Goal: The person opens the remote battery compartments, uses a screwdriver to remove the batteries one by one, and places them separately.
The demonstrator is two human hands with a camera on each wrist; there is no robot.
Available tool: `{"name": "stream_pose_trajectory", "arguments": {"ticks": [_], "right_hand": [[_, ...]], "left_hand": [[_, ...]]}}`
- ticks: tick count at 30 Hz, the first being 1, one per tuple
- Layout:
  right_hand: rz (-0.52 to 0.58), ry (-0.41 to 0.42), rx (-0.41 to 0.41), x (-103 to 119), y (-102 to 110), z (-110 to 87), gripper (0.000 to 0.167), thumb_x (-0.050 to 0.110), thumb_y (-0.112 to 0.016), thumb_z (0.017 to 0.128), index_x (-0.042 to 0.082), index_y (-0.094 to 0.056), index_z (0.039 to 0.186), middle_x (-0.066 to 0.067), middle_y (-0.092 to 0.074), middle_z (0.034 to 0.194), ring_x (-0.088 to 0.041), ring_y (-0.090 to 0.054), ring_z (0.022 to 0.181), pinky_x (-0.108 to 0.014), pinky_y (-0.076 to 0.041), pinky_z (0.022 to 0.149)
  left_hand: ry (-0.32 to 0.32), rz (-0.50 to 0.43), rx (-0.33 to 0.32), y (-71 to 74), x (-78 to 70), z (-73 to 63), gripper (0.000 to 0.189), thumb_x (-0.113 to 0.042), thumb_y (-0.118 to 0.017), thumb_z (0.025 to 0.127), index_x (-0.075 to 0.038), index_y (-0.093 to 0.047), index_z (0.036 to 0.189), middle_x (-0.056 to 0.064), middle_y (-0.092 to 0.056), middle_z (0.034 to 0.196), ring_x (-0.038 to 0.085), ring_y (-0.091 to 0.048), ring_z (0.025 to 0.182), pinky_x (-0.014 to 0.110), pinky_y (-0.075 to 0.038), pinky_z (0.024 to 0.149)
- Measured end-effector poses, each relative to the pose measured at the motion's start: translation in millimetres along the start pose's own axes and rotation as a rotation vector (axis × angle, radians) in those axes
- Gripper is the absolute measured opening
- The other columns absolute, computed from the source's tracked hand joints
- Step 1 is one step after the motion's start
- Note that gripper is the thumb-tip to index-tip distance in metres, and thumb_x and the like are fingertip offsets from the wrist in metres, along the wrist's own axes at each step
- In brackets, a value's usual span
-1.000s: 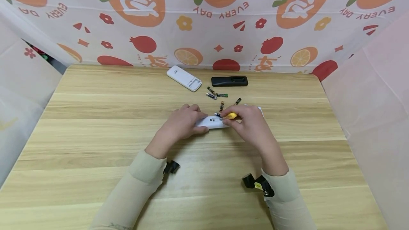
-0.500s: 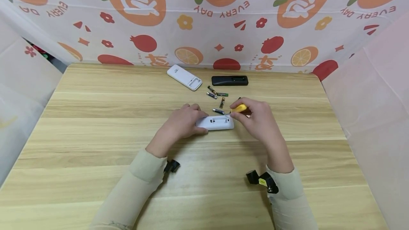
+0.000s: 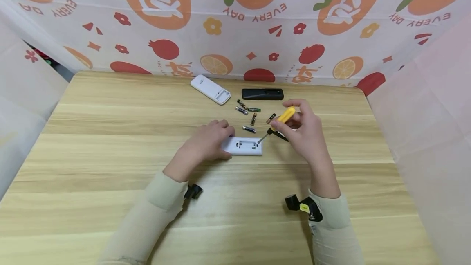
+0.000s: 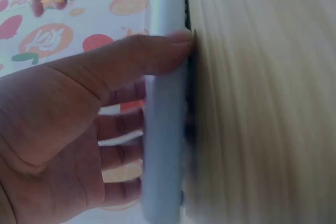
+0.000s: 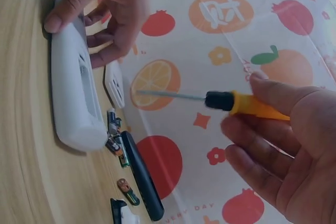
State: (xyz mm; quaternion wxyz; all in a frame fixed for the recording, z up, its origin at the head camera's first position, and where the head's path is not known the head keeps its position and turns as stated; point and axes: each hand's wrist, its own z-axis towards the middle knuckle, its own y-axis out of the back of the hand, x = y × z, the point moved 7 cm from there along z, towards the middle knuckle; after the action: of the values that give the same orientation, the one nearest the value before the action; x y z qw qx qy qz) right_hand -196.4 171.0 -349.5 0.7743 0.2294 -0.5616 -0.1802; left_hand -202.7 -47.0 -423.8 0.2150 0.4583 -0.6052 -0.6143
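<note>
A white remote control (image 3: 241, 151) lies back up with its battery compartment uncovered and metal contacts showing inside. My left hand (image 3: 206, 141) grips its left end, thumb along the near edge and fingers on the far side. In the left wrist view, the thumb (image 4: 168, 51) presses the side of the casing (image 4: 165, 129). My right hand (image 3: 309, 134) holds a screwdriver (image 3: 285, 118) by its yellow handle. The thin metal shaft slants down toward the compartment's right end. In the right wrist view, the screwdriver (image 5: 252, 106) appears apart from the remote (image 5: 71, 93).
Behind the hands lie several loose batteries (image 3: 249, 129). Farther back are another white remote (image 3: 209, 88) and a black remote (image 3: 254, 94), both with exposed battery slots. A dark piece (image 3: 281, 136) lies partly hidden by my right hand. A fruit-print cloth (image 3: 235, 23) hangs behind the table.
My right hand has drawn the screwdriver up and to the right, and its handle now stands steeper. The white remote has shifted slightly left and nearer, with my left hand still gripping it.
</note>
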Motion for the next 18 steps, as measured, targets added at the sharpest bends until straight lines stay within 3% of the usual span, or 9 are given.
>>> {"name": "stream_pose_trajectory", "arguments": {"ticks": [6,11,15,18], "right_hand": [[0.180,-0.019,-0.091,-9.4,9.1,2.9,0.056,0.025,-0.076,0.090,0.007,-0.046,0.133,-0.008,-0.072,0.087,-0.020,-0.062,0.067,-0.022,-0.048,0.058],[0.311,-0.064,-0.060,-28.6,11.4,4.7,0.050,0.017,-0.071,0.093,0.010,-0.053,0.139,-0.008,-0.060,0.095,-0.013,-0.058,0.058,-0.019,-0.048,0.053],[0.316,-0.183,-0.003,-56.1,15.7,5.1,0.053,0.016,-0.073,0.092,0.011,-0.053,0.140,-0.006,-0.060,0.094,-0.010,-0.059,0.059,-0.021,-0.050,0.054],[0.233,-0.280,0.038,-79.5,22.7,5.0,0.051,0.021,-0.074,0.091,0.012,-0.051,0.135,-0.007,-0.064,0.094,-0.014,-0.063,0.067,-0.028,-0.055,0.060]], "left_hand": [[0.005,0.041,-0.007,19.1,23.1,-13.5,0.067,-0.032,-0.086,0.075,-0.017,-0.059,0.135,0.011,-0.062,0.127,0.032,-0.057,0.112,0.051,-0.050,0.089],[0.046,0.141,-0.038,41.6,64.7,-24.1,0.069,-0.023,-0.086,0.078,-0.020,-0.058,0.141,0.014,-0.061,0.126,0.034,-0.055,0.108,0.053,-0.051,0.081],[0.099,0.155,-0.060,56.8,106.0,-30.9,0.063,-0.018,-0.084,0.080,-0.020,-0.060,0.139,0.017,-0.058,0.129,0.039,-0.051,0.112,0.060,-0.044,0.090],[0.118,0.150,-0.067,64.9,127.5,-33.5,0.062,-0.012,-0.081,0.081,-0.021,-0.060,0.139,0.018,-0.057,0.131,0.042,-0.048,0.118,0.067,-0.036,0.097]]}}
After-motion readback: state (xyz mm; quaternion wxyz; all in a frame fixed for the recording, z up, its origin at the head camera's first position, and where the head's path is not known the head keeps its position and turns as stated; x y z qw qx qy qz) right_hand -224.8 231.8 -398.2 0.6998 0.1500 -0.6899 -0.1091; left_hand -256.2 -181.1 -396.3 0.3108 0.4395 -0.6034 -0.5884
